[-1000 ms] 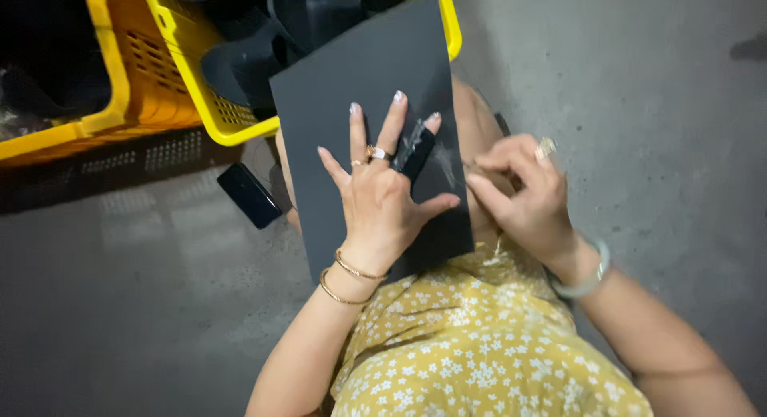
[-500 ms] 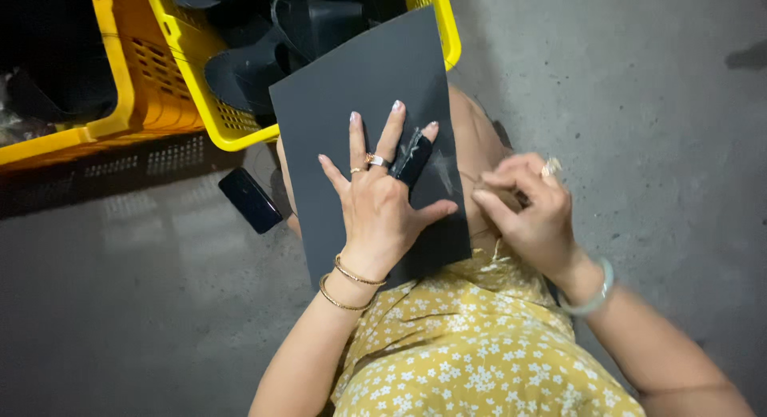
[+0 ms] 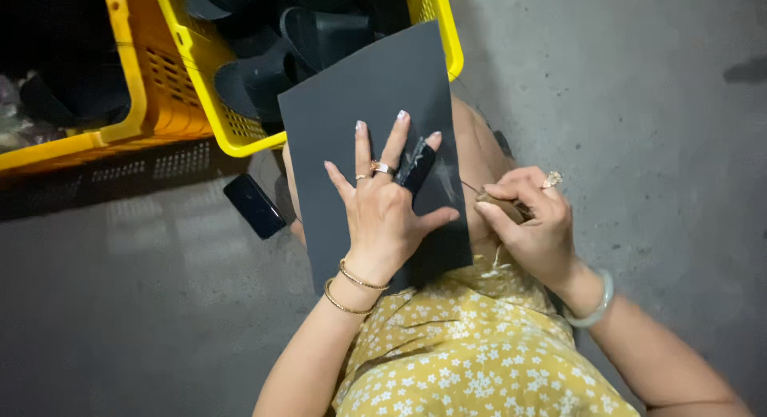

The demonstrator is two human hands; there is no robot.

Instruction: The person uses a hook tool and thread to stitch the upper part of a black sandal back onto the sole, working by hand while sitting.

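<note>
Left hand (image 3: 383, 213) lies flat, fingers wide, on the dark sheet (image 3: 359, 89) (lap-held); right hand (image 3: 531, 221) pinches a small brown piece (image 3: 502, 207).

there is one view only, from a camera worn on the person's head, so no second view shares the scene. it looks almost straight down and sits close above the lap. the dark sheet (image 3: 371, 137) on the knees fills the middle, with the left hand (image 3: 383, 209) spread on it and the right hand (image 3: 531, 217) just right of it. the yellow crates (image 3: 196, 81) lie at the far left, and the concrete floor (image 3: 639, 105) runs off to the right.
</note>
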